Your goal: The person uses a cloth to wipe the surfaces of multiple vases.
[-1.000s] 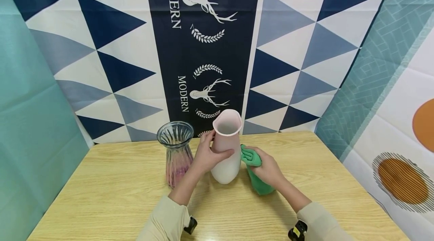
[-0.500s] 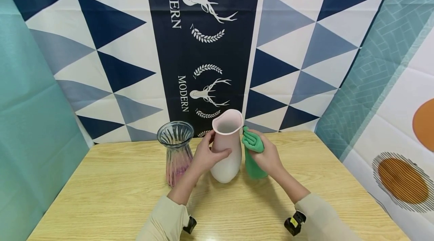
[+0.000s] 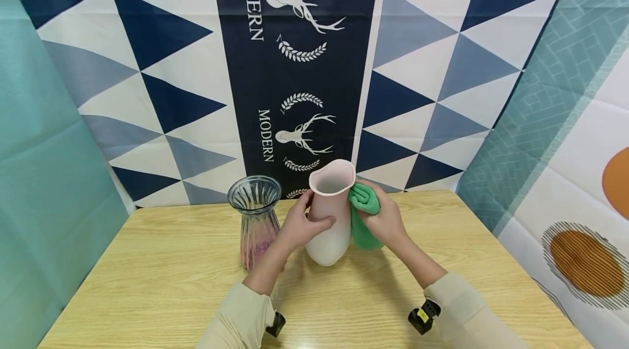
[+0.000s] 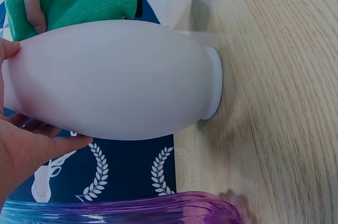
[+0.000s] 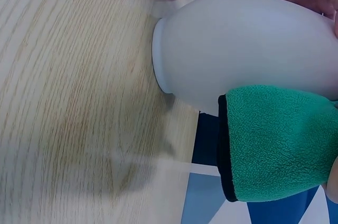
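A tall white vase point(image 3: 330, 229) with a pinkish, wavy rim stands on the table. My left hand point(image 3: 301, 224) grips its left side, thumb across the front and fingers behind. On the other side, my right hand point(image 3: 387, 218) holds a folded green cloth point(image 3: 365, 199) against the vase's upper right side, just below the rim. The cloth's lower part hangs down beside the vase. In the right wrist view the cloth point(image 5: 280, 145) shows a black edge and overlaps the vase body point(image 5: 237, 44). The vase's foot point(image 4: 215, 84) rests on the wood in the left wrist view.
A ribbed glass vase point(image 3: 254, 196), blue at the top and pink-purple below, stands just left of my left hand. The wooden table point(image 3: 162, 267) reaches back to a patterned backdrop point(image 3: 300, 76). Teal sheeting point(image 3: 54, 163) borders the left side.
My right hand has moved up and slightly left with the green cloth, bringing it against the vase near the rim. The vase's rim has shifted slightly right. My left hand keeps its grip.
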Demonstrator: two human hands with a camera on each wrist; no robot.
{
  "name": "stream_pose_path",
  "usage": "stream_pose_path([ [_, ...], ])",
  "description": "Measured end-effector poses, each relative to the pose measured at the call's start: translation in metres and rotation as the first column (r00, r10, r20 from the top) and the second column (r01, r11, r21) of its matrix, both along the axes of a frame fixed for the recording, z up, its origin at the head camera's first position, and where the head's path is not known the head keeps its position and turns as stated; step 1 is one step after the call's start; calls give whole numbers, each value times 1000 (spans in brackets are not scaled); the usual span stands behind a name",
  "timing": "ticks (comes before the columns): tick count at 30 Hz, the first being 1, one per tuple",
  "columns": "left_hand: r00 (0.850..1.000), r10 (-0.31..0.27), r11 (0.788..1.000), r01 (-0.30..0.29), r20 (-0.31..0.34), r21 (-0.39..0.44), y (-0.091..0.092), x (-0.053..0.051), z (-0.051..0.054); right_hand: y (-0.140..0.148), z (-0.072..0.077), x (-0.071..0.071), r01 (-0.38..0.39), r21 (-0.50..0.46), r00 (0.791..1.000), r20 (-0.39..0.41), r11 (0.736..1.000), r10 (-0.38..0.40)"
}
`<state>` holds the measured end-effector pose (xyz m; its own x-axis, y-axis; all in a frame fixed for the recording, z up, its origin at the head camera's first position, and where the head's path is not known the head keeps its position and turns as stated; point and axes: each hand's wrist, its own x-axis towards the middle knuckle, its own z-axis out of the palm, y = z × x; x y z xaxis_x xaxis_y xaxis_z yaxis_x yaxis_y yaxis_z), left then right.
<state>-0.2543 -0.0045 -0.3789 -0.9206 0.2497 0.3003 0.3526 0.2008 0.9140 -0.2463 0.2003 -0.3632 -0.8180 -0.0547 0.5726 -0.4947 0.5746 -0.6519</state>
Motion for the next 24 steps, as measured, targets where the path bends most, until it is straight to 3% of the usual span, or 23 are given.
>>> stream_pose_path([
  [11, 1000, 13, 1000, -13, -9, 13, 4, 1, 0, 4, -7, 1, -26, 69, 999, 20, 997, 25],
  [24, 999, 37, 999, -36, -30, 19, 7, -1, -3, 12, -27, 6, -25, 139, 995, 104, 990, 11],
])
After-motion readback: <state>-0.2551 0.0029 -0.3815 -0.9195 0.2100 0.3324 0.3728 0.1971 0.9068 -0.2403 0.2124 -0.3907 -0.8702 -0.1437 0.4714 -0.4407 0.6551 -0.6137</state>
